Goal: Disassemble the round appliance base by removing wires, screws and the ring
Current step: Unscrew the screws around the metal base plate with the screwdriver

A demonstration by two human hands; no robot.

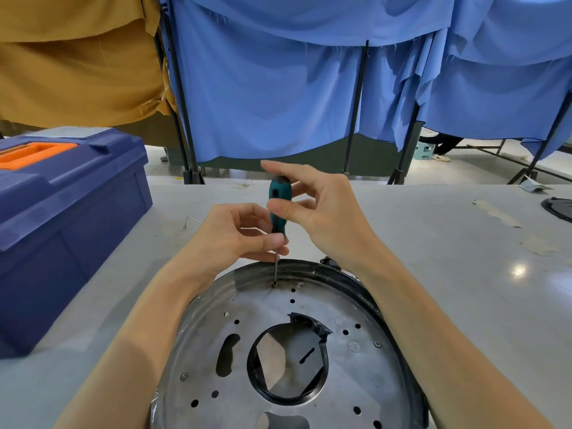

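Observation:
The round metal appliance base point(349, 382) lies flat on the grey table close to me, with a black ring point(368, 298) around its rim and a black-edged hole in the middle. A teal and black screwdriver point(278, 205) stands upright with its tip on a screw point(274, 284) at the base's far edge. My left hand point(238, 233) pinches the lower end of the handle and the shaft. My right hand point(318, 209) holds the upper handle with thumb and fingers. Two more screws point(377, 344) point(184, 376) sit in the plate.
A blue toolbox point(62, 218) with an orange handle stands at the left on the table point(448, 274). A dark round part point(558, 209) lies at the far right edge. A thin wire piece point(190, 221) lies beyond my left hand. Blue and ochre cloth hangs behind the table.

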